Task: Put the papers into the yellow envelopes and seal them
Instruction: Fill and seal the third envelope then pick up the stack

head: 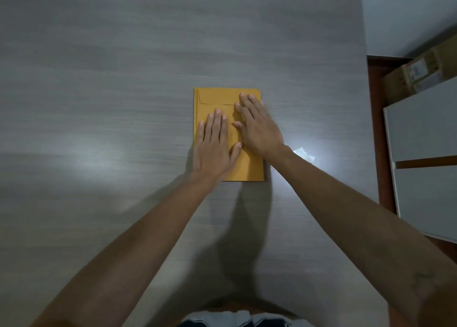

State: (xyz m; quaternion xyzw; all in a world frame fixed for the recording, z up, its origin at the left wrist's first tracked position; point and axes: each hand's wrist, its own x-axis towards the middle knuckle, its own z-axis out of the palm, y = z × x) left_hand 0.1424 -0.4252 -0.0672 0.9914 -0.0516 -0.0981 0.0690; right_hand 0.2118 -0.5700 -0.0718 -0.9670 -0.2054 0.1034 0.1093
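Note:
A yellow envelope (pixel 217 96) lies flat in the middle of the grey table (pixel 99 91), its flap folded down at the far end. My left hand (pixel 214 145) rests flat on the envelope's left half with straight fingers. My right hand (pixel 257 126) presses flat on its right side, the fingertips reaching the flap's right corner. No loose paper shows beside the envelope; what is inside it is hidden.
A small crumpled white strip (pixel 303 154) lies on the table just right of my right wrist. Past the table's right edge stand a white cabinet (pixel 425 138) and a cardboard box (pixel 418 74) on a reddish floor.

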